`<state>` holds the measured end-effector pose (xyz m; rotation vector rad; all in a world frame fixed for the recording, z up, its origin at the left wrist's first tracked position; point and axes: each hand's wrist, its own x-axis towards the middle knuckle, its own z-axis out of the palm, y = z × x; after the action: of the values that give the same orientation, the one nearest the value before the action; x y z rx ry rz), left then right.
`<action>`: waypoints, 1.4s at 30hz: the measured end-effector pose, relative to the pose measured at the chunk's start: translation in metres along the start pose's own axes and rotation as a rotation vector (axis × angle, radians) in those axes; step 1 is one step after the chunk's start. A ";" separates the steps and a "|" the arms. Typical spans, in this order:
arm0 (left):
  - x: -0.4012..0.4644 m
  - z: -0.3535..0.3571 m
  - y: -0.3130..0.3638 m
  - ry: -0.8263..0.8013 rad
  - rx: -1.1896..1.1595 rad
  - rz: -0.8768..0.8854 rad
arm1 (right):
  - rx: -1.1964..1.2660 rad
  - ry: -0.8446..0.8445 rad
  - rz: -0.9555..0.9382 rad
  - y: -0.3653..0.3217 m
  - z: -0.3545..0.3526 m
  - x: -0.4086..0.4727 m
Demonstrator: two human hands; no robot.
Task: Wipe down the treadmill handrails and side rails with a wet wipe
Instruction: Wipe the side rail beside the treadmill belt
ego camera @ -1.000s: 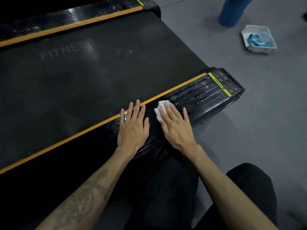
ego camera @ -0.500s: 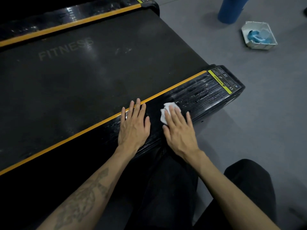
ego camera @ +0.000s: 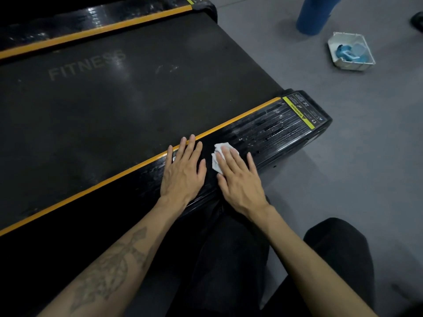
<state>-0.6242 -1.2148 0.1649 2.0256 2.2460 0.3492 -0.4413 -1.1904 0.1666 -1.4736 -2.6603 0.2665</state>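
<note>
Your right hand [ego camera: 240, 179] lies flat on the near side rail [ego camera: 270, 133] of the treadmill, fingers [ego camera: 233, 159] straight and slightly fanned, not curled. They press a crumpled white wet wipe [ego camera: 218, 157] down against the rail; the wipe shows at the far-left edge of the hand, under the index and middle fingertips, the rest of it covered by the palm.

Your left hand [ego camera: 183, 172] rests just left of it, also flat, fingers extended and close together, grasping nothing. Its fingertips reach the orange stripe [ego camera: 103, 186] that runs along the rail's inner edge beside the belt. The two hands lie near each other but apart, thumbs toward one another.

The rail is glossy black with lengthwise ribs. To the right of the wipe, toward the rail's end, the ribs carry bright wet streaks and droplets. A yellow-edged warning label [ego camera: 302, 110] sits at that end.

The running belt [ego camera: 114, 99] is matte dark grey, with the word FITNESS faint on it. The far side rail [ego camera: 91, 21] shows beyond, black with its own orange stripe.

On the grey floor [ego camera: 366, 156], far right: a white square tray [ego camera: 350, 52] holding something blue, and beside it a blue cylinder [ego camera: 313, 17]. Your dark-trousered knees [ego camera: 332, 259] are near, at bottom right.
</note>
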 end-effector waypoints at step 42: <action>-0.005 0.006 0.017 0.006 0.045 -0.054 | 0.063 0.002 0.010 0.004 0.003 -0.037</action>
<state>-0.6062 -1.2181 0.1627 1.9830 2.3282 0.3033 -0.4188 -1.2205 0.1636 -1.4673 -2.6179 0.3461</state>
